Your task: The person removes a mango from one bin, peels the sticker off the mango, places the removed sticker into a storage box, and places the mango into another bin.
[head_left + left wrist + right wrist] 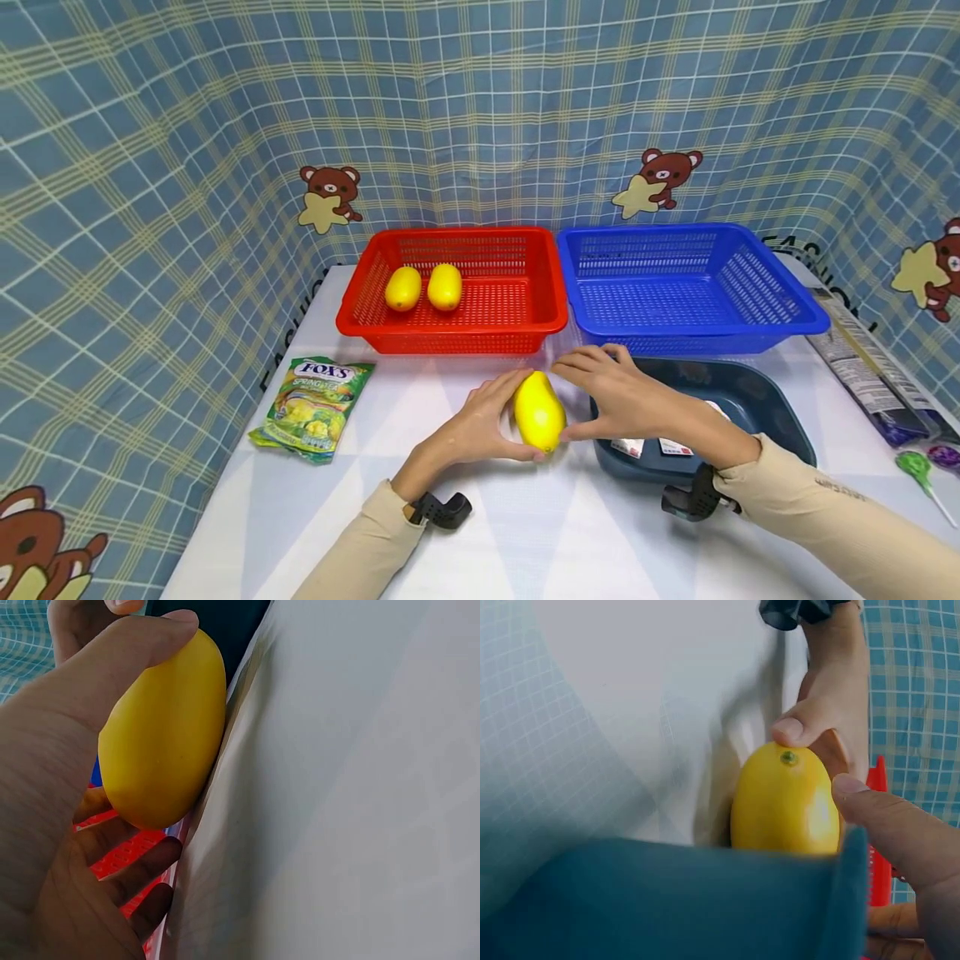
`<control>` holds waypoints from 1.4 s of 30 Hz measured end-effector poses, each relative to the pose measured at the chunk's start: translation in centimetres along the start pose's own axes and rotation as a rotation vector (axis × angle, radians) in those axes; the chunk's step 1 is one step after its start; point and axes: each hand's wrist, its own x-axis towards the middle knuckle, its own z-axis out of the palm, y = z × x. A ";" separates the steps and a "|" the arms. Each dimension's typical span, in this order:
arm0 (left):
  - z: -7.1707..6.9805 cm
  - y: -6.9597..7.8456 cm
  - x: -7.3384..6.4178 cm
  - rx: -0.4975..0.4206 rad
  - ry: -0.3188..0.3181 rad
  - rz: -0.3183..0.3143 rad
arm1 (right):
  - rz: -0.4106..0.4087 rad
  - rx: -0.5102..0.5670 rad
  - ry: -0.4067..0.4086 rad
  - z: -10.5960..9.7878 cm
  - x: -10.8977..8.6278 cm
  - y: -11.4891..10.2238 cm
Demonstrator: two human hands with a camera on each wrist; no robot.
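A smooth yellow mango is between my two hands above the front middle of the table. My left hand holds it, thumb on the near end and fingers round the far side. In the left wrist view that thumb lies over one end of the mango, with the other fingers spread. My right hand hovers at the mango's right side, fingers loosely bent. In the right wrist view its thumb tip is beside the mango; whether they touch I cannot tell.
Two yellow lemons lie in a red basket; a blue basket adjoins it. A dark teal tub with white packets sits under my right forearm. A FOX'S candy bag lies left, lollipops and long packaging right.
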 end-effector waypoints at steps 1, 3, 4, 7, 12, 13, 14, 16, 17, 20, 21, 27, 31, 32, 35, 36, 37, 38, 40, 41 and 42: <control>0.0 0.0 0.0 0.000 -0.001 -0.001 | 0.002 -0.001 -0.007 0.1 0.2 0.0; -0.1 0.0 0.0 0.004 -0.005 -0.007 | 0.003 -0.007 -0.024 0.3 0.5 -0.1; -0.1 0.0 0.0 0.004 -0.008 -0.009 | 0.004 -0.011 -0.032 0.4 0.7 -0.1; -0.1 0.0 0.0 0.003 -0.017 -0.014 | 0.003 -0.024 -0.053 0.7 1.0 -0.1; -0.1 0.0 -0.1 0.003 -0.024 -0.022 | 0.013 -0.024 -0.075 1.2 1.5 -0.1; -0.1 0.1 -0.1 0.003 -0.023 -0.022 | 0.016 -0.022 -0.080 1.3 1.6 -0.2; -0.1 0.1 -0.1 0.005 -0.025 -0.024 | 0.019 -0.017 -0.085 1.4 1.7 -0.2; -0.2 0.1 -0.1 0.006 -0.029 -0.024 | 0.023 -0.011 -0.097 1.5 1.9 -0.2; -0.2 0.1 -0.1 0.007 -0.031 -0.023 | 0.024 -0.009 -0.102 1.6 1.9 -0.1; -0.2 0.2 -0.1 0.010 -0.034 -0.023 | 0.023 -0.001 -0.114 1.8 2.0 -0.1; -0.2 0.2 -0.2 0.009 -0.034 -0.023 | 0.023 -0.001 -0.116 1.9 2.0 -0.1; -0.2 0.1 -0.1 0.000 -0.033 -0.024 | 0.022 0.006 -0.123 2.1 2.3 0.0; -0.3 -0.1 -0.1 -0.015 -0.036 -0.006 | 0.021 0.017 -0.124 2.1 2.4 0.0; -0.4 -0.1 -0.1 -0.015 -0.040 -0.002 | 0.018 0.018 -0.122 2.2 2.4 0.0; -0.8 -0.2 -0.2 -0.009 -0.063 0.010 | 0.003 0.006 -0.106 2.2 2.4 -0.1; -1.0 -0.2 -0.3 -0.004 -0.068 0.012 | 0.000 0.001 -0.098 2.2 2.4 -0.1; -1.3 -0.3 -0.4 0.000 -0.074 0.007 | -0.005 -0.004 -0.090 2.3 2.4 -0.1; -1.6 -0.3 -0.4 0.000 -0.072 -0.003 | -0.005 -0.009 -0.084 2.3 2.3 -0.2; -2.5 -0.4 -0.6 -0.028 -0.047 -0.027 | 0.000 -0.016 -0.081 2.4 2.3 -0.3; -3.0 -0.4 -0.7 -0.045 -0.020 -0.037 | 0.002 -0.014 -0.081 2.5 2.2 -0.3; -3.5 -0.4 -0.9 -0.063 0.018 -0.046 | 0.005 -0.011 -0.082 2.5 2.2 -0.4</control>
